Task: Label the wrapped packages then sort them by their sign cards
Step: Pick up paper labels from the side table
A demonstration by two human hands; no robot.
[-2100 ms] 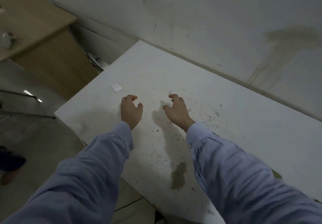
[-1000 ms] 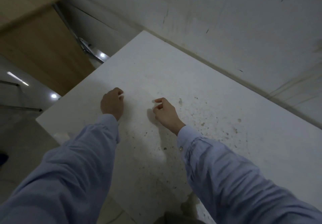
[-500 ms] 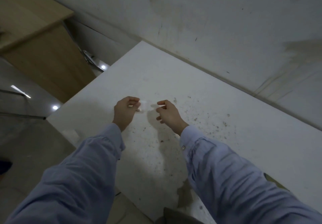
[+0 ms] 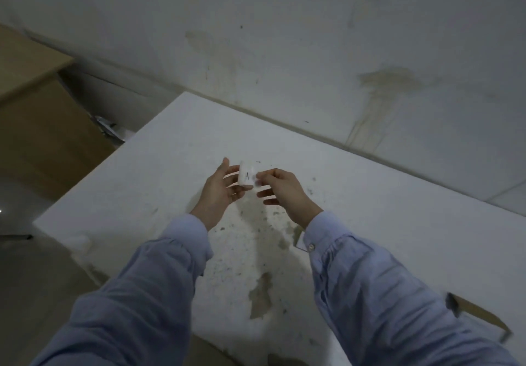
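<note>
Right hand [image 4: 281,192]: thumb and forefinger pinch the right edge of the card [image 4: 247,176]; the other fingers curl loosely beneath.
Left hand [image 4: 225,192]: spread, fingers straight, tips against the card's left side; whether it truly grips, I cannot tell.
Card: small, white, blurred, with a dark mark like an "A"; held in the air between both hands, at 12 o'clock from the wrists, above the worktop [image 4: 398,223].
Packages: none in view.
Risk, drop: the hold is light and on one edge only, so the card could slip during a pass between hands and flutter off the worktop's 8 o'clock side.
Risk, mix-up: a misread mark would likely send packages to the wrong group.
Containers: none plainly seen; a cardboard edge [image 4: 478,314] at 4 o'clock may be a box, its contents hidden.
</note>
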